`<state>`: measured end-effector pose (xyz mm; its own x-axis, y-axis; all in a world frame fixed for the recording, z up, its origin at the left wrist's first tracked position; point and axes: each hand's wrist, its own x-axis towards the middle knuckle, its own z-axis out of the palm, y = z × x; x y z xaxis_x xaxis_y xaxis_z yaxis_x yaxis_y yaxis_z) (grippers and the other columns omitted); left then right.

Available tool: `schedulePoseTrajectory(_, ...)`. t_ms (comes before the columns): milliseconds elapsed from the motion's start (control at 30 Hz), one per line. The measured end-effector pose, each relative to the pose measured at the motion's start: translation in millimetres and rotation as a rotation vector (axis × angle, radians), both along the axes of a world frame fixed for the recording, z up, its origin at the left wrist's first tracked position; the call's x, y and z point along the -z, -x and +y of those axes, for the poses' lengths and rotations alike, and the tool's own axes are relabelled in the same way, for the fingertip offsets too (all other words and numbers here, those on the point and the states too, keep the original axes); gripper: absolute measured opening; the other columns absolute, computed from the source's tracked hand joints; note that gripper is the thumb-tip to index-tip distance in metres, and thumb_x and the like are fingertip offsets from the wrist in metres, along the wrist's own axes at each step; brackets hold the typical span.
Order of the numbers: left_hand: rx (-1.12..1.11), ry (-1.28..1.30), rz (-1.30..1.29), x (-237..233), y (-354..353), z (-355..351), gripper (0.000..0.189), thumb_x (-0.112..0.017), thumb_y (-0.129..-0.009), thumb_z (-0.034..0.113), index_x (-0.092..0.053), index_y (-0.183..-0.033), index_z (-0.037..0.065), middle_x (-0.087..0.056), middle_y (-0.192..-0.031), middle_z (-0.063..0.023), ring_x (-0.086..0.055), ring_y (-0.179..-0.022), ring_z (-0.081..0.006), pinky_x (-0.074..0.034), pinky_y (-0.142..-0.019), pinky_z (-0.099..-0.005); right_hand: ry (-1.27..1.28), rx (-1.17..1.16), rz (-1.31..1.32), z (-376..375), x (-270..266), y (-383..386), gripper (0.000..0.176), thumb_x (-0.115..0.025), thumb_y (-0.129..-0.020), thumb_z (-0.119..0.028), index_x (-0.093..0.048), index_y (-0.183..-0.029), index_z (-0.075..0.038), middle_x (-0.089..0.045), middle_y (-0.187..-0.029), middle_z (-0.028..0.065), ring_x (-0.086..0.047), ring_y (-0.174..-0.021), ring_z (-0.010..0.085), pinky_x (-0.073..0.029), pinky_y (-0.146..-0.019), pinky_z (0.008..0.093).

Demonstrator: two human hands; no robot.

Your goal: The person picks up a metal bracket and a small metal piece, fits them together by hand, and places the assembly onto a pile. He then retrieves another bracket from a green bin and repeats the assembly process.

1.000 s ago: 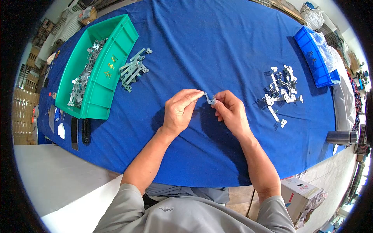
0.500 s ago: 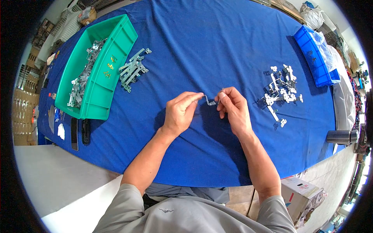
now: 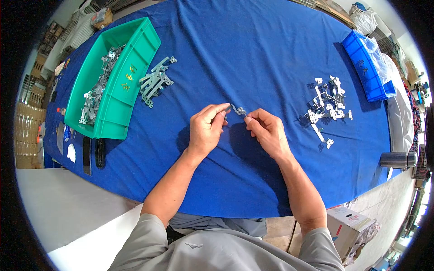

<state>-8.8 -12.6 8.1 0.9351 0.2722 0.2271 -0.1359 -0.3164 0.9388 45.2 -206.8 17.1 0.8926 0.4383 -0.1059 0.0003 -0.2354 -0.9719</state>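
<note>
Between thumb and fingers my left hand (image 3: 206, 128) pinches one end of a small bent metal bracket (image 3: 239, 110), held up over the blue cloth. My right hand (image 3: 267, 132) is closed at the bracket's other end, its fingertips pinching a thin metal piece (image 3: 245, 115) whose kind I cannot tell. To the left lies a pile of flat metal brackets (image 3: 156, 82). On the right is a looser pile of metal brackets (image 3: 327, 104) with tabs and holes at their ends.
A green bin (image 3: 115, 110) full of metal parts stands at the left. A blue bin (image 3: 368, 67) with clear plastic in it sits at the far right. Near the right edge lies a metal flask (image 3: 398, 159). The blue cloth (image 3: 217, 180) covers the table.
My right hand has moved left, bringing its thin metal piece up to the bracket. The bracket in my left hand has shifted slightly left and up and turned.
</note>
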Motion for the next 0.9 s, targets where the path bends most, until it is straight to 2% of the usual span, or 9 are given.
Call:
schedulePoseTrajectory(67, 0.006, -0.035, -0.025, -0.6, 0.1, 0.3, 0.021, -0.061, -0.100, 0.001, -0.075, -0.116, 0.001, -0.075, -0.099, -0.0100, -0.070, -0.072, -0.0116, -0.056, -0.057, -0.0246, -0.003, 0.005, -0.010, 0.1, 0.2, -0.1, 0.023, -0.066, -0.101, -0.022, -0.070, -0.100, 0.001, -0.067, -0.073, 0.0024, -0.060, -0.064, 0.0079, -0.047, -0.057, 0.0279)
schedulePoseTrajectory(167, 0.037, -0.133, -0.102, 0.6, -0.7, 5.3, 0.022, -0.061, -0.100, 0.001, -0.075, -0.117, 0.001, -0.076, -0.106, -0.0107, -0.072, -0.079, -0.0121, -0.057, -0.062, -0.0243, 0.031, -0.016, -0.039, -1.2, 4.2, -1.2, 0.018, -0.066, -0.103, -0.020, -0.070, -0.102, -0.002, -0.067, -0.080, -0.0013, -0.056, -0.066, 0.0045, -0.043, -0.057, 0.0228)
schedulePoseTrajectory(233, 0.053, -0.183, -0.198, 2.0, -2.0, 6.4, 0.023, -0.062, -0.098, -0.002, -0.076, -0.116, 0.001, -0.076, -0.107, -0.0115, -0.072, -0.082, -0.0127, -0.058, -0.066, -0.0257, 0.014, -0.001, 0.003, -0.7, 0.7, -0.1, 0.017, -0.065, -0.103, -0.019, -0.069, -0.104, -0.003, -0.068, -0.081, -0.0011, -0.056, -0.065, 0.0048, -0.045, -0.058, 0.0228)
schedulePoseTrajectory(367, 0.068, -0.217, -0.230, 1.4, -1.4, 4.0, 0.026, -0.063, -0.094, -0.007, -0.076, -0.114, 0.000, -0.076, -0.108, -0.0129, -0.073, -0.090, -0.0168, -0.058, -0.077, -0.0286, 0.002, -0.016, 0.073, -2.9, 1.3, -2.2, 0.016, -0.063, -0.104, -0.018, -0.069, -0.108, -0.003, -0.069, -0.087, 0.0003, -0.058, -0.069, 0.0052, -0.048, -0.061, 0.0228)
schedulePoseTrajectory(533, 0.093, -0.289, -0.274, 0.6, -1.8, 4.6, 0.026, -0.064, -0.091, -0.010, -0.077, -0.110, 0.001, -0.076, -0.109, -0.0150, -0.074, -0.098, -0.0244, -0.059, -0.086, -0.0331, -0.235, -0.008, 0.214, -4.9, 0.4, -7.7, 0.023, -0.060, -0.106, -0.021, -0.070, -0.108, 0.000, -0.068, -0.085, 0.0027, -0.060, -0.072, 0.0083, -0.050, -0.063, 0.0252)
schedulePoseTrajectory(733, 0.152, -0.353, -0.327, -5.4, -1.8, 1.9, 0.024, -0.064, -0.089, -0.009, -0.077, -0.107, 0.001, -0.076, -0.107, -0.0156, -0.075, -0.098, -0.0286, -0.059, -0.087, -0.0364, -0.182, -0.044, 0.176, -6.5, 0.4, -8.1, 0.022, -0.059, -0.106, -0.021, -0.069, -0.106, -0.001, -0.063, -0.082, 0.0005, -0.057, -0.069, 0.0068, -0.048, -0.061, 0.0243)
schedulePoseTrajectory(833, 0.173, -0.400, -0.394, 0.1, -4.5, 1.0, 0.022, -0.066, -0.088, -0.007, -0.076, -0.106, 0.001, -0.076, -0.102, -0.0144, -0.074, -0.089, -0.0286, -0.060, -0.077, -0.0374, -0.269, 0.057, 0.167, -5.0, 5.8, -7.7, 0.020, -0.061, -0.106, -0.021, -0.068, -0.103, -0.002, -0.063, -0.083, 0.0002, -0.056, -0.069, 0.0060, -0.046, -0.059, 0.0234)
schedulePoseTrajectory(900, 0.100, -0.380, -0.298, 1.9, -1.3, -0.7, 0.021, -0.065, -0.090, -0.006, -0.075, -0.107, -0.001, -0.076, -0.100, -0.0157, -0.075, -0.086, -0.0287, -0.060, -0.075, -0.0368, -0.335, 0.116, 0.175, -3.7, 6.7, -6.8, 0.019, -0.063, -0.105, -0.020, -0.067, -0.102, -0.002, -0.063, -0.083, 0.0003, -0.056, -0.069, 0.0060, -0.045, -0.058, 0.0235)
